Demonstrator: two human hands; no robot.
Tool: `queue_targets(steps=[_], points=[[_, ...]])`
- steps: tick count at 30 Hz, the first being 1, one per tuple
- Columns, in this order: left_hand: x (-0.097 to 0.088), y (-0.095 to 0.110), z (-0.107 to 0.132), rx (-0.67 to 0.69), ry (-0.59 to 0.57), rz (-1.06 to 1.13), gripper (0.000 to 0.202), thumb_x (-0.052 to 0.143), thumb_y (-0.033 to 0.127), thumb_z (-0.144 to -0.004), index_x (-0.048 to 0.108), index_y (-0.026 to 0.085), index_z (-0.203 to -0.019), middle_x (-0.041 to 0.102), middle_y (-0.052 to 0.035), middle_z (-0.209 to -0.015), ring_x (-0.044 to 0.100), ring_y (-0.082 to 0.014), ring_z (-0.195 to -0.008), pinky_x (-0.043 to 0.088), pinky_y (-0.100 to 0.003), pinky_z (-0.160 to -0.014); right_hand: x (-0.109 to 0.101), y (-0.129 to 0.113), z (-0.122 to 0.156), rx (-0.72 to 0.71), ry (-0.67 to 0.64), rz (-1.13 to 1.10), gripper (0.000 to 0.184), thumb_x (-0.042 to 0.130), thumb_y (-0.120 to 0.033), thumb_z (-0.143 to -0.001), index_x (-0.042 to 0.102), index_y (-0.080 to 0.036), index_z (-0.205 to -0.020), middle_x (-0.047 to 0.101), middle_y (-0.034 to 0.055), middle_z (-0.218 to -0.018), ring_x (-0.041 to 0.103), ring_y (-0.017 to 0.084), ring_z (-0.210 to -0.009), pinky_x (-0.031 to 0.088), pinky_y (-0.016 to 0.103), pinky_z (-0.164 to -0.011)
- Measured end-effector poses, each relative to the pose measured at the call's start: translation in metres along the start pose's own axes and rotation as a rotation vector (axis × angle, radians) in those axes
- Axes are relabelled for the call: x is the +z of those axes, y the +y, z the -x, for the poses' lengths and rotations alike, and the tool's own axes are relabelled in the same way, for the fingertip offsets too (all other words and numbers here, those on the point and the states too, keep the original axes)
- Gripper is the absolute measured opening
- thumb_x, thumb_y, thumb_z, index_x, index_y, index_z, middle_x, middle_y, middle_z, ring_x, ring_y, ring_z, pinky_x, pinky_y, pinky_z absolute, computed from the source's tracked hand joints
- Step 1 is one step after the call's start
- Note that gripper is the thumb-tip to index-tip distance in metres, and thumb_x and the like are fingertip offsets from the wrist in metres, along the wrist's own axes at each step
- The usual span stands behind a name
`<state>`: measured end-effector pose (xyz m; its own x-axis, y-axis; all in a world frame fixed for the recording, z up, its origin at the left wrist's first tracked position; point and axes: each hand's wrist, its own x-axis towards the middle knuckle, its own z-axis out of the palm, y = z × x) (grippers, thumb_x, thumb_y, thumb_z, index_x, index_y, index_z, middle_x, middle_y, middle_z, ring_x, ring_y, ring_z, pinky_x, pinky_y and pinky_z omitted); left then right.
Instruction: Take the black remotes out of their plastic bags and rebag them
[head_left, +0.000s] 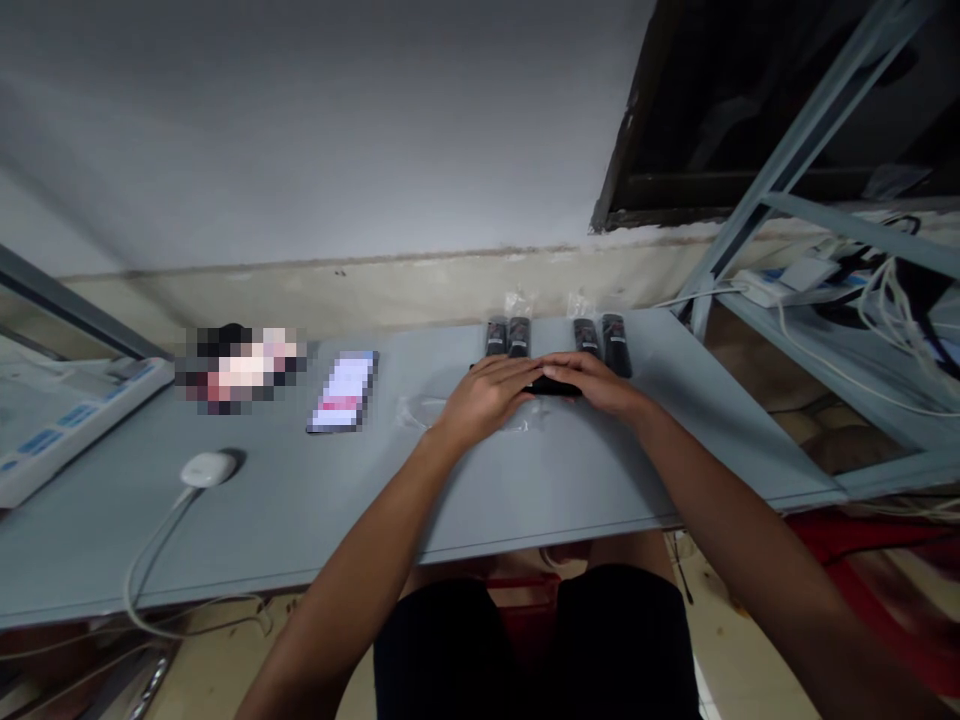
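Observation:
Both hands meet over a long black object (553,385) lying crosswise just above the table; its kind is mostly hidden by my fingers. My left hand (487,390) grips its left part, fingers pressed together across the top. My right hand (589,378) closes round its right part, the fingertips of both hands touching. Clear plastic film (420,411) lies under and beside my left hand. Just behind the hands are a left pair of dark, slim, rounded objects (518,337) and a right pair of similar objects (616,343), in clear plastic bags, with small pale labels.
On the grey table (337,520) lie a blurred phone (343,392), a pixelated item (244,368) and a white plug-like piece (208,469) with a cable. A white power strip (75,425) is at left. The right-hand shelf (862,430) bears tangled cables. A wall rises behind.

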<state>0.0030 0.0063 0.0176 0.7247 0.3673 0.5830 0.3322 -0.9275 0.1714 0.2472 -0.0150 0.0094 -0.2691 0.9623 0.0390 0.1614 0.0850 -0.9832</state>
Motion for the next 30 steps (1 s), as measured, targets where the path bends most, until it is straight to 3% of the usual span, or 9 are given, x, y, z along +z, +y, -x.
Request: queue_targets(steps=[3,5,10,13,17,19,22,24,30], points=[[-0.01,0.004,-0.004,-0.057,0.101,-0.015,0.034,0.06,0.035,-0.103,0.065,0.026,-0.136,0.069,-0.0083,-0.14,0.056,-0.0266,-0.141,0.041,-0.057,-0.122,-0.005,0.001,-0.002,-0.015,0.064,-0.105,0.041,0.078,-0.052,-0.081,0.078,-0.024,-0.112,0.079,0.0037,-0.105,0.072,0.022,-0.097,0.055,0.034,-0.088],[-0.018,0.004,-0.004,-0.094,0.114,0.019,0.04,0.069,0.044,-0.097,0.067,0.025,-0.133,0.07,-0.0098,-0.137,0.058,-0.0287,-0.138,0.044,-0.055,-0.119,-0.01,0.002,-0.003,0.012,0.136,-0.171,0.047,0.079,-0.05,-0.079,0.074,-0.025,-0.119,0.079,0.0032,-0.105,0.072,0.022,-0.094,0.055,0.035,-0.086],[-0.025,0.0,0.009,-0.159,-0.235,0.071,0.078,0.085,0.061,-0.076,0.063,0.024,-0.141,0.069,-0.0134,-0.136,0.067,-0.0331,-0.123,0.058,-0.048,-0.102,-0.021,0.004,-0.006,-0.005,0.23,-0.242,0.061,0.084,-0.035,-0.068,0.06,-0.028,-0.123,0.073,-0.0012,-0.096,0.07,0.019,-0.085,0.055,0.031,-0.076],[-0.02,-0.003,0.015,-0.206,-0.335,0.026,0.075,0.085,0.059,-0.076,0.063,0.027,-0.141,0.07,-0.0114,-0.133,0.069,-0.0339,-0.118,0.061,-0.047,-0.094,-0.023,0.006,-0.006,-0.017,0.245,-0.156,0.06,0.084,-0.035,-0.069,0.055,-0.028,-0.121,0.069,-0.0025,-0.09,0.066,0.018,-0.078,0.053,0.029,-0.069],[-0.017,-0.008,0.016,-0.233,-0.332,-0.028,0.053,0.076,0.047,-0.088,0.066,0.028,-0.137,0.073,-0.0095,-0.128,0.071,-0.0308,-0.113,0.061,-0.043,-0.092,-0.023,0.01,-0.006,-0.051,0.228,-0.081,0.085,0.086,-0.037,-0.071,0.044,-0.031,-0.145,0.072,0.0036,-0.111,0.07,0.022,-0.09,0.059,0.034,-0.075],[-0.019,-0.009,0.016,-0.248,-0.322,-0.036,0.051,0.074,0.046,-0.09,0.066,0.026,-0.136,0.073,-0.0101,-0.125,0.071,-0.0306,-0.112,0.06,-0.043,-0.092,-0.021,0.013,-0.007,-0.054,0.238,-0.071,0.111,0.087,-0.037,-0.071,0.023,-0.035,-0.162,0.07,0.0078,-0.126,0.072,0.025,-0.096,0.062,0.04,-0.081],[-0.021,-0.007,0.014,-0.257,-0.293,-0.017,0.051,0.073,0.046,-0.091,0.065,0.025,-0.137,0.073,-0.0105,-0.121,0.071,-0.0304,-0.11,0.06,-0.044,-0.091,-0.019,0.018,-0.009,-0.052,0.288,-0.031,0.136,0.089,-0.04,-0.071,-0.007,-0.04,-0.168,0.061,0.0134,-0.143,0.073,0.026,-0.096,0.065,0.046,-0.082],[-0.02,-0.004,0.012,-0.263,-0.285,-0.009,0.05,0.072,0.044,-0.091,0.064,0.025,-0.138,0.072,-0.0097,-0.121,0.071,-0.029,-0.107,0.06,-0.043,-0.089,-0.016,0.022,-0.012,-0.056,0.325,-0.012,0.14,0.09,-0.042,-0.071,-0.011,-0.041,-0.167,0.058,0.0152,-0.146,0.073,0.027,-0.093,0.066,0.047,-0.079],[-0.017,0.006,0.007,-0.375,-0.214,-0.071,0.051,0.072,0.045,-0.092,0.062,0.024,-0.137,0.07,-0.0103,-0.125,0.072,-0.0293,-0.103,0.061,-0.04,-0.081,0.002,0.027,-0.018,-0.085,0.42,-0.045,0.124,0.085,-0.044,-0.078,-0.001,-0.038,-0.168,0.059,0.0146,-0.137,0.074,0.026,-0.094,0.067,0.046,-0.082]])
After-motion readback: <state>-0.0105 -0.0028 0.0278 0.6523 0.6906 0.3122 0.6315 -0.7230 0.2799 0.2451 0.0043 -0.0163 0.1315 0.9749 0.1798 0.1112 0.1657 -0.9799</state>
